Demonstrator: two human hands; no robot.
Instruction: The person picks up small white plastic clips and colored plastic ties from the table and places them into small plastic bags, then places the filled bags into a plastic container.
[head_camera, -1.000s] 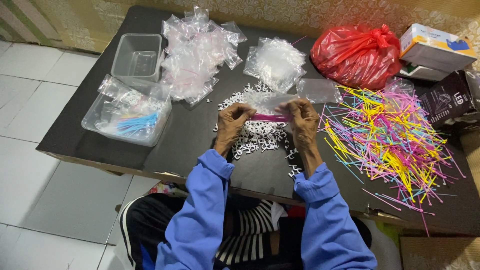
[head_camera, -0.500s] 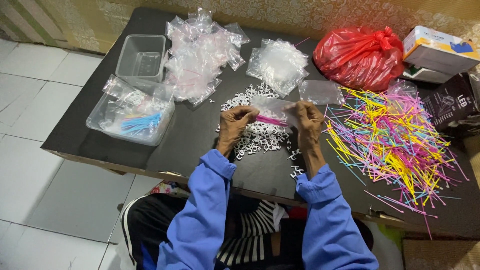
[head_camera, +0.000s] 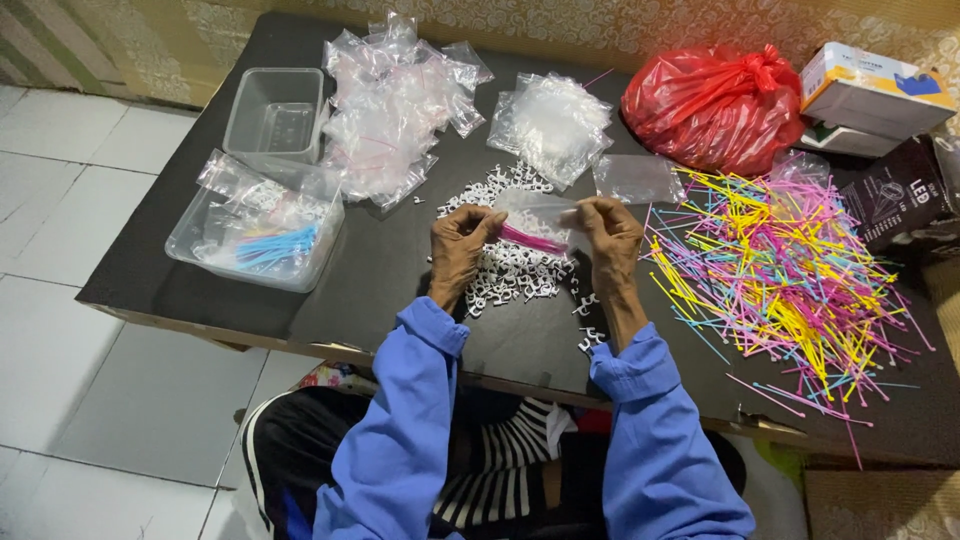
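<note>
- nearest to me were the blue sleeves (head_camera: 640, 440) of the seated person, forearms resting over the edge of the dark worktop (head_camera: 360, 290).
- the left hand (head_camera: 462, 245) and the right hand (head_camera: 612, 235) were both raised a little above the worktop, each pinching one end of a small clear bag (head_camera: 540, 215) between thumb and fingers, so both were closed on it.
- the bag hung stretched between the two hands; it looked thin, soft and crinkly, with a bunch of pink ties (head_camera: 535, 240) lying lengthwise inside it.
- to my eye the step in hand was closing the filled bag; the next move would call for an even pinch run along the mouth, with the ties kept clear of the seam.
- just under and beyond the hands lay a scatter of small white clips (head_camera: 505, 280) on the worktop.
- to the right spread a loose heap of coloured ties (head_camera: 790, 270), yellow, pink, blue and green.
- to the left sat a clear tub (head_camera: 255, 230) holding filled bags, some with blue ties showing.
- farther off stood an empty clear tub (head_camera: 275, 110), a pile of empty bags (head_camera: 390, 110), a second pile of bags (head_camera: 555, 125), a tied red sack (head_camera: 715, 105) and some boxes (head_camera: 870, 90) at the far right corner.
</note>
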